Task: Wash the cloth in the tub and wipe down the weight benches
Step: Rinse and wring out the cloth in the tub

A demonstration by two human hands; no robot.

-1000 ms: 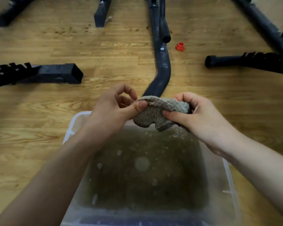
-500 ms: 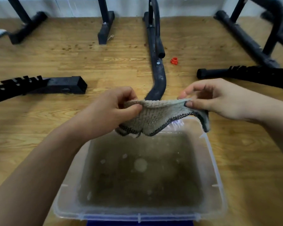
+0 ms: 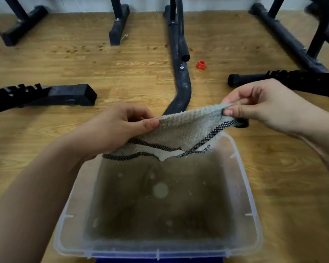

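Head view: cloth's (image 3: 180, 130) far corner possibly hidden.

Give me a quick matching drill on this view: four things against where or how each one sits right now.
Things:
1. cloth
2. tub
3. red cap
4. right hand

States:
A. lying on the wooden floor beside a black bar
B. pinching one corner of the fabric
C. holding murky water
D. stretched between both hands above the water

Pairs: 1-D, 2-C, 3-A, 4-B
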